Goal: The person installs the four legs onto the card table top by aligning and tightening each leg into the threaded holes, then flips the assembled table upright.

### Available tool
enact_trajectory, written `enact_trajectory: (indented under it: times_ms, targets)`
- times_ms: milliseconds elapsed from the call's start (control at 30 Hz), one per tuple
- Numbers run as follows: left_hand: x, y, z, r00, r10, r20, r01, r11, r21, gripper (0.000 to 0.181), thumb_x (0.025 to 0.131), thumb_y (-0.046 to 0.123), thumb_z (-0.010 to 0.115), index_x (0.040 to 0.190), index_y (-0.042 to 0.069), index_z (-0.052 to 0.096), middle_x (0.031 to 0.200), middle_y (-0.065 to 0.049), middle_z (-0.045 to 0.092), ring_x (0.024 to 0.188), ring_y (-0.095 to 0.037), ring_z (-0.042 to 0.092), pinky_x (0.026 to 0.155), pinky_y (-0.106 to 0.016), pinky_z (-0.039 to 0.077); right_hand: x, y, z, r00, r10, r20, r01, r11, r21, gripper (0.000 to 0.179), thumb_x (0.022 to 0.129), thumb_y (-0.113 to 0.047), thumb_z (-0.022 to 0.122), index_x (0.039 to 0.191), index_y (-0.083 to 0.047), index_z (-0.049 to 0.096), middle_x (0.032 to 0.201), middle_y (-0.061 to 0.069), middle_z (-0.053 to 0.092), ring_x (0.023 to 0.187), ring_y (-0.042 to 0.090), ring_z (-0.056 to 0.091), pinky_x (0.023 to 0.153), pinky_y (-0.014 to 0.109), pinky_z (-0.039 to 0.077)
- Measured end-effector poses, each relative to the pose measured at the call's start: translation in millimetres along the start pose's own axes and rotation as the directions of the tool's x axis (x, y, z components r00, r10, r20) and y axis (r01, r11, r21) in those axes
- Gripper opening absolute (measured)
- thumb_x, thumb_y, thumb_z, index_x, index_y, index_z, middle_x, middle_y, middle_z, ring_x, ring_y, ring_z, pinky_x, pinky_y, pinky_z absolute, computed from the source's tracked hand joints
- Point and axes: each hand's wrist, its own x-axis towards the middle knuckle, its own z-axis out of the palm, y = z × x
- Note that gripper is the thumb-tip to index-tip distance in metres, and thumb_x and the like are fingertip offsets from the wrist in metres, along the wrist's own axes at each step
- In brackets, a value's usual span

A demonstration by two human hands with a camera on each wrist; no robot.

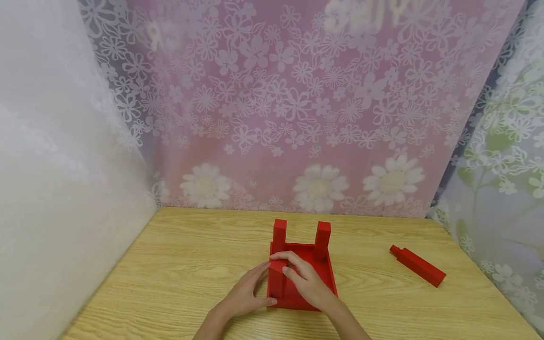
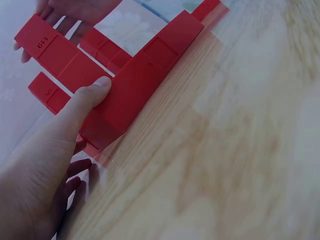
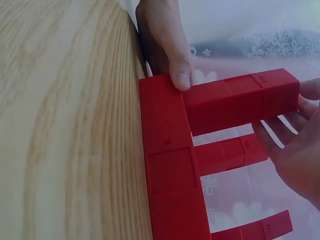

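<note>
A red square tabletop (image 1: 301, 302) with a raised rim lies upside down on the wooden table. Red legs stand upright at both far corners, the far-left leg (image 1: 279, 232) and the far-right leg (image 1: 323, 240). A third leg, marked 119 (image 2: 60, 57), stands at the near-left corner. My left hand (image 1: 243, 293) grips that corner of the tabletop, thumb on its front side and fingers round the left side. With thumb and fingers, my right hand (image 1: 309, 282) holds the upper end of the near-left leg.
A loose red leg (image 1: 418, 267) with a narrower stepped end lies to the right on the wooden table (image 1: 191, 255). Behind stands a pink flowered curtain (image 1: 272, 118). A white cloth (image 1: 63, 165) borders the left side and a flowered cloth (image 1: 501, 165) the right.
</note>
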Motion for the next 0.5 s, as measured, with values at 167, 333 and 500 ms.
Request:
enact_trajectory:
  times_ms: [167,333,500]
  targets:
    - [-0.1,0.4,0.0,1.000,-0.004,0.005,0.004,1.000,-0.011,0.086,0.075,0.060,0.063,0.145,0.027,0.027,0.144,0.005,0.031,0.129,-0.024,0.029,0.097,-0.056,0.029,-2.1,13.4,-0.1,0.999,-0.037,-0.010,0.037,0.999,-0.007,0.031,0.098,-0.015,0.046,0.127,-0.008,0.050,0.123,0.001,0.052,0.111,0.019,0.048,0.089,0.034,0.042]
    - [-0.4,0.5,0.0,1.000,-0.010,0.005,0.010,1.000,-0.013,0.085,0.075,0.060,0.063,0.145,0.026,0.028,0.144,0.005,0.031,0.129,-0.025,0.030,0.096,-0.056,0.029,-3.5,13.1,0.4,0.998,0.001,-0.062,-0.003,0.999,-0.035,0.033,0.095,-0.019,0.052,0.125,-0.008,0.050,0.120,0.001,0.053,0.102,0.020,0.050,0.085,0.033,0.044]
    - [-0.9,0.7,-0.6,1.000,-0.021,0.008,0.021,1.000,-0.013,0.086,0.075,0.061,0.063,0.145,0.025,0.028,0.145,0.005,0.030,0.130,-0.024,0.029,0.097,-0.056,0.029,-2.3,9.9,3.3,0.986,0.078,-0.146,-0.091,0.992,-0.083,0.033,0.090,-0.028,0.060,0.118,-0.010,0.054,0.115,-0.005,0.056,0.098,0.017,0.050,0.084,0.035,0.045]
